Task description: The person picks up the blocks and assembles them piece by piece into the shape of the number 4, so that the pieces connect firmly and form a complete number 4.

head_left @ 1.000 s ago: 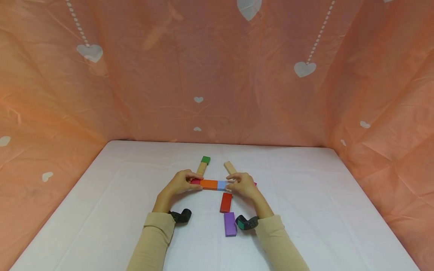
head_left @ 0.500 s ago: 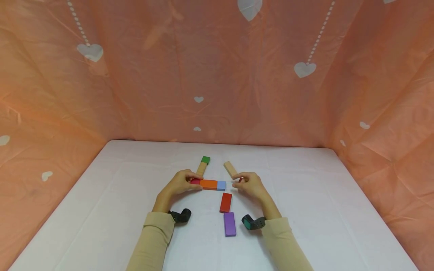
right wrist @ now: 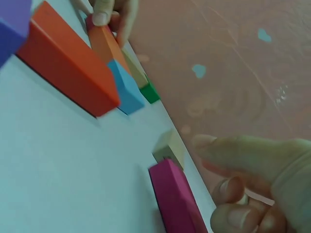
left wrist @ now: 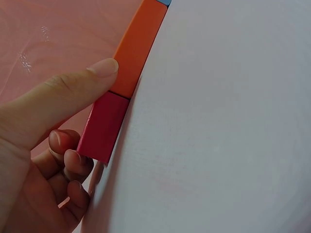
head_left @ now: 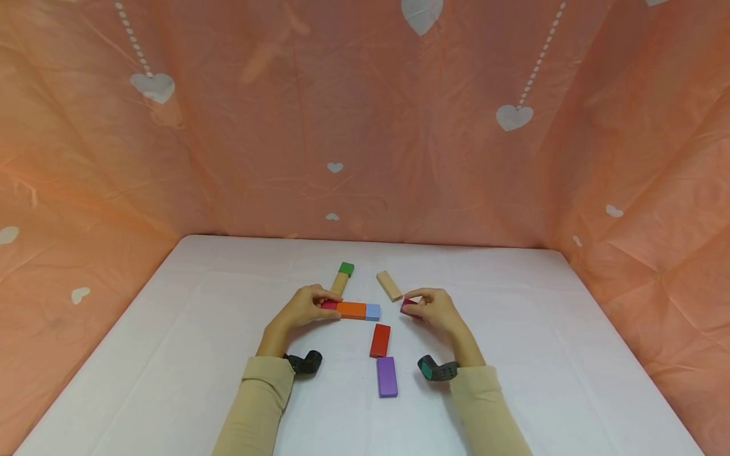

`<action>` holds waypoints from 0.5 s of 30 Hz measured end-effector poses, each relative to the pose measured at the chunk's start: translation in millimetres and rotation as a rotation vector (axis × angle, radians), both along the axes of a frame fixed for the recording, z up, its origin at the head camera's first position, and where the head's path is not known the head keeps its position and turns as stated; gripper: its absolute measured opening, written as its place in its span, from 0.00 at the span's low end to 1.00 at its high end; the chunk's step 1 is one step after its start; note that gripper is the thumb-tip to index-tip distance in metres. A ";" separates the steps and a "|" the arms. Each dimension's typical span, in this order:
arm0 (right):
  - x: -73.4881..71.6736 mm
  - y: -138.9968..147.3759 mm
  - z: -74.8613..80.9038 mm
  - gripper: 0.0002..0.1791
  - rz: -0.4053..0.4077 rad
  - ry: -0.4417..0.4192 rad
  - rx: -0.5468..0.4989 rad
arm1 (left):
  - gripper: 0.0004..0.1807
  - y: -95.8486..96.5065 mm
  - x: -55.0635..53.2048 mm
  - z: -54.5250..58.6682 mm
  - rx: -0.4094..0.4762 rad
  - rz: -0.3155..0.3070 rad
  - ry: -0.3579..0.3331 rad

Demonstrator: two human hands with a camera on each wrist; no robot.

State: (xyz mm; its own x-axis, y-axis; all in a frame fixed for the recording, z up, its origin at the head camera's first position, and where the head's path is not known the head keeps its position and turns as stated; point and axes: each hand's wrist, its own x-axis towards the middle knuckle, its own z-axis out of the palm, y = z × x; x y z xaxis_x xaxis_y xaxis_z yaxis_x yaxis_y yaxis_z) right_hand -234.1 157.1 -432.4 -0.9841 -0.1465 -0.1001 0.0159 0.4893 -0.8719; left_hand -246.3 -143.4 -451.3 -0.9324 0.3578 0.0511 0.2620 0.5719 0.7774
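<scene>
In the head view the left hand (head_left: pixel 305 307) is curled round the crimson block (head_left: pixel 329 305), its thumb and a finger reaching the end of the orange block (head_left: pixel 351 310); the blue block (head_left: pixel 372 312) ends this row, nearer the bench's (head_left: pixel 199 342) far edge than its near one. The right hand (head_left: pixel 438 311), bent with a gap between thumb and finger, is at the magenta block (head_left: pixel 408 304), right of the row. Toward the far edge lie the green block (head_left: pixel 346 270) and two wood blocks (head_left: pixel 390 286); toward the near edge, the red block (head_left: pixel 380 341) and purple block (head_left: pixel 387 377). The left wrist view shows the thumb on the orange block by the seam, fingers bent at the crimson block's end. In the right wrist view one digit is straight, the others curled beside the magenta block; whether they grip it I cannot tell.
</scene>
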 end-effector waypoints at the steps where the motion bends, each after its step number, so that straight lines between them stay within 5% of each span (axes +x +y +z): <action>1: -0.3 1.7 -0.1 0.18 -0.004 0.002 0.001 | 0.17 0.0 0.0 0.3 0.002 0.000 -0.001; 15: -1.1 17.0 -0.4 0.20 0.008 0.013 -0.002 | 0.18 0.4 0.4 0.2 0.007 -0.001 -0.009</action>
State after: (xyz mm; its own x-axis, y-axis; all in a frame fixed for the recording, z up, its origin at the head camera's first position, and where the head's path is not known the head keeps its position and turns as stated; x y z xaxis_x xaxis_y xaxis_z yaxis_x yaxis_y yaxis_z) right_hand -235.2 174.1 -432.9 -0.9842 -0.1546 -0.0865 0.0002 0.4876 -0.8731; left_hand -246.0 -143.0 -451.1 -0.9324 0.3586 0.0451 0.2557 0.5663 0.7835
